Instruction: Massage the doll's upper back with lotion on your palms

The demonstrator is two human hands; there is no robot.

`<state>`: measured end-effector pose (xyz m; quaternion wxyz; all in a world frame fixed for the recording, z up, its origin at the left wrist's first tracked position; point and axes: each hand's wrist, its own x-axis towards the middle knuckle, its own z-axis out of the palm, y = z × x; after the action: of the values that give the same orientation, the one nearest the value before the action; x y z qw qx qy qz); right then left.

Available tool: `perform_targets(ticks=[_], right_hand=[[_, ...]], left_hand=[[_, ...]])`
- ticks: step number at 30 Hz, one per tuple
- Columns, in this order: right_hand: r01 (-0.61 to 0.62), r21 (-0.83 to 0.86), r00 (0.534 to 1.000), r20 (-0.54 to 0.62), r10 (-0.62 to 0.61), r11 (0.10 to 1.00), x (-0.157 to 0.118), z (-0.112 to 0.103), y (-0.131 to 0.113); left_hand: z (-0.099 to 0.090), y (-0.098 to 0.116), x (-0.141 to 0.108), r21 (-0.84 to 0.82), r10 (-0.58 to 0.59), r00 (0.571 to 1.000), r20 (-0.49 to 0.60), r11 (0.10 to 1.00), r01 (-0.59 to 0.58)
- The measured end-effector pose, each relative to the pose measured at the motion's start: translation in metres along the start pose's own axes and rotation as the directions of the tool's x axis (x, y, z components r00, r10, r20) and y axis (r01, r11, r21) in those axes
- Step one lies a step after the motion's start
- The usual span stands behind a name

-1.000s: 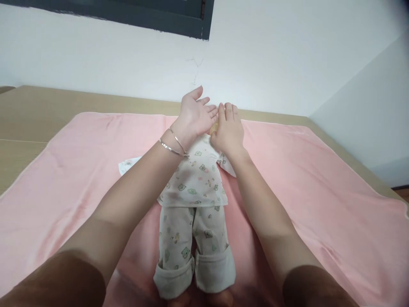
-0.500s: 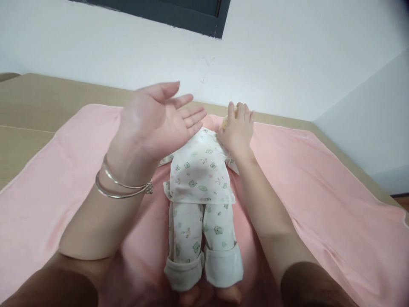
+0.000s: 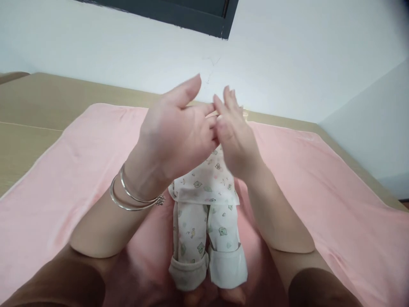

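A doll in a white printed top [image 3: 204, 183] and matching trousers [image 3: 191, 230] with turned-up cuffs lies on a pink cloth [image 3: 297, 170]. Its feet show at the bottom; its head is hidden behind my hands. My left hand [image 3: 182, 132], with two silver bangles [image 3: 137, 200] at the wrist, is raised over the doll's chest, palm up and fingers spread. My right hand [image 3: 238, 136] meets its fingertips from the right, fingers stretched out. Neither hand holds anything that I can see. A small yellowish thing [image 3: 245, 114] shows just behind my right hand.
The pink cloth lies over a wooden table [image 3: 32, 98]. Behind the table rises a white wall [image 3: 271, 55] with a dark frame [image 3: 191, 17] at the top. Another wall meets it at the right.
My right hand has left the yellowish thing beside the doll's head and turned toward my left hand. My left hand has moved right, and their fingers now meet.
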<state>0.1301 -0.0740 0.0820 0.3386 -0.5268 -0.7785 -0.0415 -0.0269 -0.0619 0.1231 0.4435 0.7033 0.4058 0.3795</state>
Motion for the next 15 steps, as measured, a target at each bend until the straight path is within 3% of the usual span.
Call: perform_targets(ticks=[3, 5, 9, 14, 15], right_hand=[[0.139, -0.017, 0.989, 0.059, -0.138, 0.99, -0.021, -0.012, -0.051], [0.182, -0.052, 0.978, 0.11, -0.175, 0.982, -0.03, -0.014, -0.067], [0.215, -0.059, 0.972, 0.111, -0.207, 0.975, -0.028, -0.019, -0.058], [0.108, -0.052, 0.994, -0.015, -0.108, 0.993, -0.019, -0.025, -0.037], [0.104, -0.049, 0.994, -0.017, -0.104, 0.993, -0.02, -0.025, -0.038]], left_hand=[[-0.003, 0.019, -0.009, -0.207, -0.019, 0.992, 0.125, 0.977, 0.045], [-0.003, 0.023, -0.01, -0.219, -0.039, 0.992, 0.124, 0.973, 0.066], [0.009, 0.021, -0.012, -0.059, 0.002, 1.0, -0.003, 0.998, -0.003], [0.016, 0.022, -0.024, -0.062, 0.045, 0.99, 0.131, 0.997, -0.037], [0.013, 0.023, -0.025, 0.009, 0.082, 0.992, 0.098, 0.996, -0.083]])
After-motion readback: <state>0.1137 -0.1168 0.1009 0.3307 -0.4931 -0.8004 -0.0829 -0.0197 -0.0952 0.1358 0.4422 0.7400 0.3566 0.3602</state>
